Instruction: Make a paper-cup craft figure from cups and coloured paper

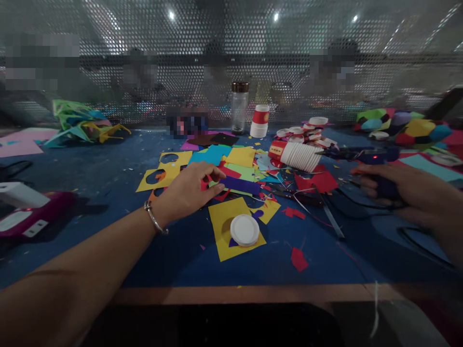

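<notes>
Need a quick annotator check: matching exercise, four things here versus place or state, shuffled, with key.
1. clear cylindrical bottle
2. dark-blue plastic glue gun
3. round white piece
4. long stack of red-and-white paper cups

A. on a yellow paper sheet
B. lying on its side
C. standing, brown lid on
D. in the right hand

Pairs: 1-C, 2-D, 3-A, 4-B

Head camera: sole view, worn by the person, above the near side of the worktop [155,260]
Facing: forward and down, across the worktop to the perforated screen [246,48] behind it
Nearness: close; left hand [188,185] and right hand [401,188] loom large over the worktop
Span: worktop's near edge to far side
</notes>
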A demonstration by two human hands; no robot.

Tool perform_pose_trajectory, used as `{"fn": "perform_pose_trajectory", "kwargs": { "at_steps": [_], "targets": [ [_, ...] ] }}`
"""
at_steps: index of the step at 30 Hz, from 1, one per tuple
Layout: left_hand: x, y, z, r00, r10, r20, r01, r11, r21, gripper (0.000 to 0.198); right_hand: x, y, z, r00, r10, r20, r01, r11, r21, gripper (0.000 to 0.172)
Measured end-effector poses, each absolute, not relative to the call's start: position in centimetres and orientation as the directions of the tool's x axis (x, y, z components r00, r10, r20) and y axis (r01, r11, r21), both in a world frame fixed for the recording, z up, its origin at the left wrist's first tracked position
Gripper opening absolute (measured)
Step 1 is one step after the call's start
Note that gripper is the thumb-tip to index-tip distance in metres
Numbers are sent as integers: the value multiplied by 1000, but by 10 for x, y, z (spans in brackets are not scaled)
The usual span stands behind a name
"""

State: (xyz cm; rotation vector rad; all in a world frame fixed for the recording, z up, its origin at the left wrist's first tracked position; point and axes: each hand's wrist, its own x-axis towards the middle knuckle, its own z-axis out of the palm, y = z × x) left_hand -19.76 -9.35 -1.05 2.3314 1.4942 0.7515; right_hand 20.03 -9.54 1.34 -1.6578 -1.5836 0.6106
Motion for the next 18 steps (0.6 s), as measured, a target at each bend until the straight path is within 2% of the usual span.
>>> {"fn": "perform_pose_trajectory", "kwargs": {
  "at_steps": [2, 3, 6, 10, 12, 14, 16, 18],
  "targets": [
    [-200, -93, -9, 330, 904, 271, 767, -424, 481, 18, 196, -83, 16, 152, 988, 20, 466, -54, -883, 40],
    [-201, -93, -9, 331, 904, 271, 767, -425, 481, 18, 196, -78, 16, 154, 988, -4, 412, -68, -909, 38],
    [-203, -93, -8, 350, 896, 274, 764, -443, 470, 19, 200, -75, 14, 165, 986, -6, 301, -56, -952, 37],
    [-205, -94, -9, 369, 885, 283, 763, -463, 451, 19, 211, -87, 6, 164, 986, 16, 270, -30, -962, 33],
    [-205, -94, -9, 367, 889, 275, 764, -456, 457, 19, 211, -94, 4, 174, 985, 10, 290, -41, -956, 38],
    [-204, -95, -9, 366, 892, 264, 760, -451, 469, 21, 206, -98, 5, 193, 980, 42, 393, -38, -919, 43],
    [-202, -95, -9, 371, 894, 252, 752, -448, 482, 22, 197, -97, 8, 132, 982, 136, 602, 29, -798, 42],
    [-201, -96, -9, 381, 892, 244, 750, -453, 483, 21, 188, -90, 11, 75, 976, 206, 678, 101, -728, 40]
  ]
}}
